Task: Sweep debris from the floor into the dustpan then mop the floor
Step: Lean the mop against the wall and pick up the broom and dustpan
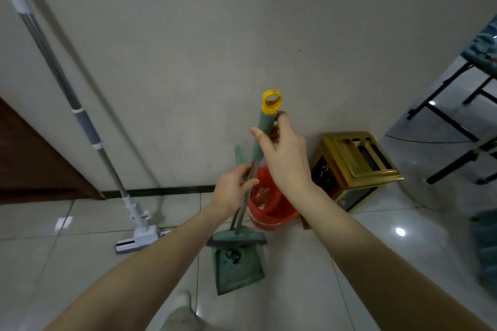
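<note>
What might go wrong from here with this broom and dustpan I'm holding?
Pulling the broom free with the right hand could tip the dustpan, since the left hand pinches both shafts together. Swinging it may knock the red bucket right behind.

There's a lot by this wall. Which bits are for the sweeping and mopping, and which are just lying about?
For the job:
- broom, gripped by the right hand
- dustpan, its handle in the left hand
- mop, leaning on the wall

Just lying about:
- red bucket
- gold box
- brown door
</note>
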Demonstrator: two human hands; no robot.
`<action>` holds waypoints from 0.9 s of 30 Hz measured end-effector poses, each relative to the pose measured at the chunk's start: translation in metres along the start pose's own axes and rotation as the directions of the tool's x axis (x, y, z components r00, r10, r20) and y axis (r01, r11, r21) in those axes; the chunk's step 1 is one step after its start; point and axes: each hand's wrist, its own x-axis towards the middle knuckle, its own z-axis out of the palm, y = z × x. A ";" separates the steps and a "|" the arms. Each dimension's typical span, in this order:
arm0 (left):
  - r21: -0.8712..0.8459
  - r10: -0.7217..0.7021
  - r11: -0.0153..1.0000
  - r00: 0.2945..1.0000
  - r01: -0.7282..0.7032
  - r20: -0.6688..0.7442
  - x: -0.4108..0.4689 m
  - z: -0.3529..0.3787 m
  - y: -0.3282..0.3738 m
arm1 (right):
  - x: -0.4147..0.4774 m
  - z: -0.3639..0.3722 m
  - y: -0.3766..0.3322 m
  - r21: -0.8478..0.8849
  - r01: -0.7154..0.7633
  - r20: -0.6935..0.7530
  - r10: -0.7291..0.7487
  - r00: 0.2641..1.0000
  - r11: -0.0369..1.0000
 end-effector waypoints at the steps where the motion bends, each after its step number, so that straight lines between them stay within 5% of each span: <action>1: -0.016 -0.012 1.000 1.000 0.011 -0.004 0.006 -0.011 -0.008 | 0.007 0.012 -0.005 0.004 -0.006 0.016 0.006 1.000 1.000; 13: -0.056 -0.091 0.994 0.992 0.096 0.090 0.107 -0.114 -0.101 | 0.105 0.164 -0.021 -0.010 -0.066 0.059 0.066 0.996 0.998; 18: 0.007 -0.115 0.993 0.984 0.115 0.136 0.150 -0.134 -0.138 | 0.139 0.215 -0.004 -0.110 0.000 0.020 0.002 1.000 0.994; 27: 0.037 -0.104 0.994 0.990 0.101 0.100 0.210 -0.147 -0.187 | 0.187 0.274 0.017 -0.090 -0.101 0.007 0.102 0.995 0.991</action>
